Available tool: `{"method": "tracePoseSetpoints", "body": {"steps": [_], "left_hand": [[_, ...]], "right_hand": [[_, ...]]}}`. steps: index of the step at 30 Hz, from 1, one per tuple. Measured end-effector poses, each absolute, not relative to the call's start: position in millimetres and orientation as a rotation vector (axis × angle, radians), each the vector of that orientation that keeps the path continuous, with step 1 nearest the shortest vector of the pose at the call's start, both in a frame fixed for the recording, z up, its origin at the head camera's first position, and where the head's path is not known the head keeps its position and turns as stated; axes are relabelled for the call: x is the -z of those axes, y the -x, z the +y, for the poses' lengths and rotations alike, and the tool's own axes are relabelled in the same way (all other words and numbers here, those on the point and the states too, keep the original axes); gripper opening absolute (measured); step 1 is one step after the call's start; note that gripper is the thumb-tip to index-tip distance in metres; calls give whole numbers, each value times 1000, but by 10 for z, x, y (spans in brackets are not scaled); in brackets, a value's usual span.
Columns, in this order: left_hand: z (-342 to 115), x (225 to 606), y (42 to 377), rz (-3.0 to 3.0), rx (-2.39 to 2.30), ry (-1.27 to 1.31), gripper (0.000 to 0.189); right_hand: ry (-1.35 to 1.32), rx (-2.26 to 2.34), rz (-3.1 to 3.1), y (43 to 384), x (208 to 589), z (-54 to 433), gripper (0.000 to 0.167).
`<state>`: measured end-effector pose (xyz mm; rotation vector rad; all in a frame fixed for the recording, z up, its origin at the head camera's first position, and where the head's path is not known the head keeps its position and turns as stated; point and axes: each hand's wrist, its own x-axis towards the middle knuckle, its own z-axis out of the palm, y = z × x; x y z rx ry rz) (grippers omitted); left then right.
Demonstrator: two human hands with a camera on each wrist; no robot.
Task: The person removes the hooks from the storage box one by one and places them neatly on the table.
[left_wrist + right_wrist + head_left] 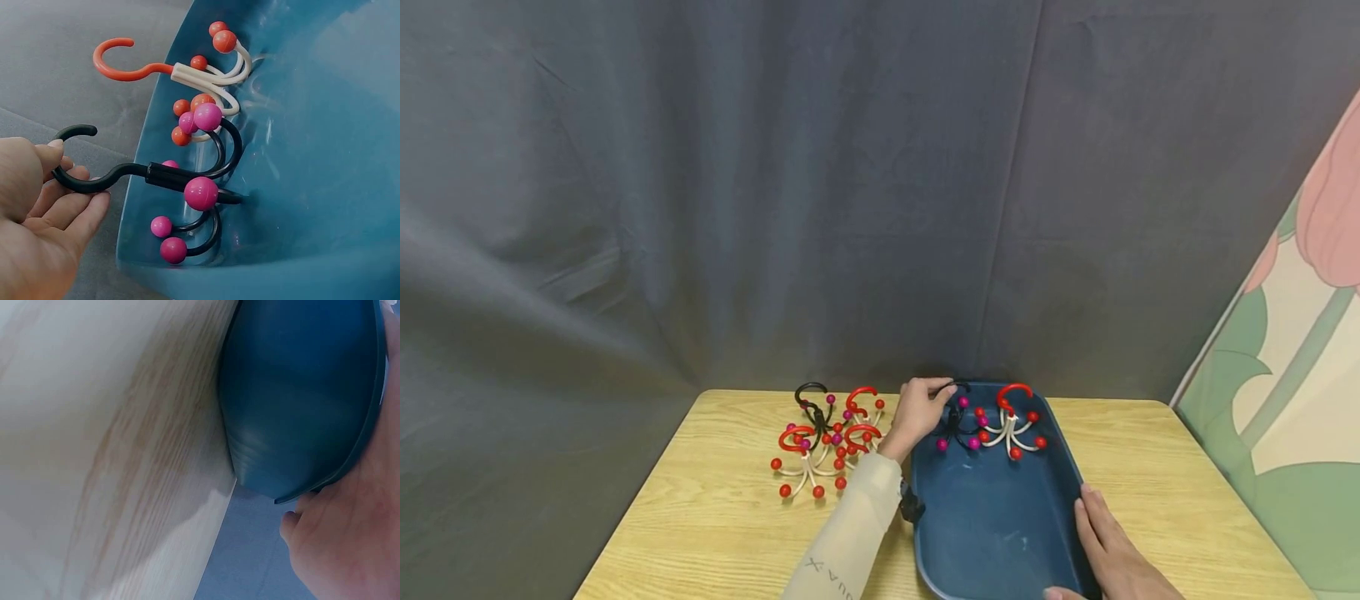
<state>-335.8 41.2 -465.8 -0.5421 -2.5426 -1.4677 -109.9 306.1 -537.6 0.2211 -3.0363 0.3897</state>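
My left hand (917, 412) pinches the curved hook of a black multi-arm hook hanger (172, 178) between thumb and fingers. Magenta balls tip its curled arms, which sit inside the blue tray (1000, 525) at its far end. Beside it in the tray is a white hanger (1011, 429) with a red hook and red balls, its hook leaning over the rim in the left wrist view. On the tray's right side, my right hand (1112, 546) rests with straight fingers along the outer wall. The right wrist view shows that hand (350, 544) against the rim.
Left of the tray, on the wooden table (700, 500), several hangers stand close together: a black one (817, 417) behind white ones with red hooks (807, 471). A grey curtain (850, 208) hangs behind the table. A flower-patterned panel (1300, 333) is at right.
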Motion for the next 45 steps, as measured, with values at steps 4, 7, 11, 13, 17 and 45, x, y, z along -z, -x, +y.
{"method": "tracePoseSetpoints", "body": {"steps": [4,7,11,13,17,45], "left_hand": [[410,4663,3341,-2552,1484,529,31],[408,4674,3343,-2550,1489,534,31],[410,4691,3352,-2541,1459,554,30],[410,4696,3349,-2546,1434,556,30],[412,4696,3338,-2565,1403,548,30],[311,4279,3296,-2539,1288,714,27]], "right_hand": [[-211,-401,-3050,1101,5370,3060,125],[-213,-395,-3049,1100,5380,3064,126],[-225,-366,-3025,1100,5406,3077,127],[-228,-364,-3019,1102,5416,3080,127],[-234,-370,-3011,1101,5419,3081,126],[-225,-432,-3028,1099,5405,3064,126]]}}
